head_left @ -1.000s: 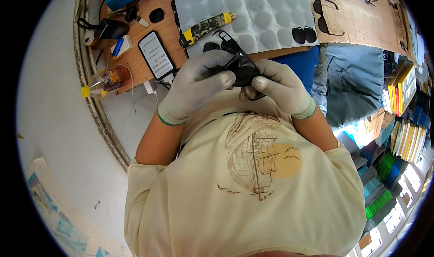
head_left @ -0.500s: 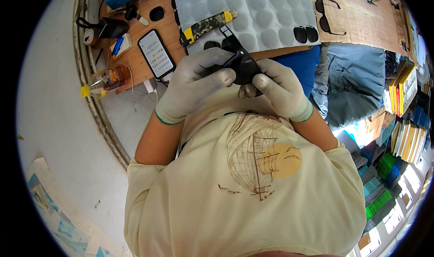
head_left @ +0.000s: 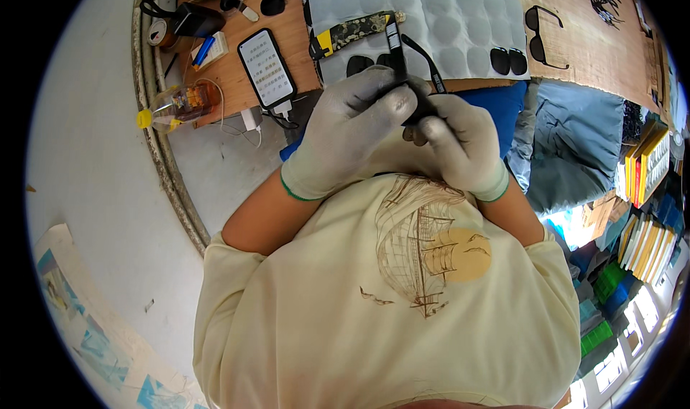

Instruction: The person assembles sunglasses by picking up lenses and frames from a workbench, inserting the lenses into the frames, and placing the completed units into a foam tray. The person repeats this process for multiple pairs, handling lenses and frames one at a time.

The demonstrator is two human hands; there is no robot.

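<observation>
Both my hands wear light grey gloves and meet close to my chest. My left hand [head_left: 352, 132] and my right hand [head_left: 460, 143] grip a pair of black sunglasses [head_left: 410, 67], its folded temple arms sticking up toward the table. The lenses are mostly hidden by my fingers. Just beyond lie two loose dark lenses [head_left: 359, 64] and a camouflage-patterned utility knife [head_left: 352, 31] on a grey dimpled mat [head_left: 445, 14].
On the wooden table sit a smartphone [head_left: 267, 67] with its screen lit, a plastic bottle [head_left: 176, 103], another pair of black sunglasses [head_left: 539, 39] and two more lenses [head_left: 507, 60]. Blue-grey cloth [head_left: 575, 136] hangs at the right. Stacked coloured boxes [head_left: 647, 172] fill the far right.
My hands have turned the sunglasses, and the temple arms now point up toward the table. The hands stay in about the same place.
</observation>
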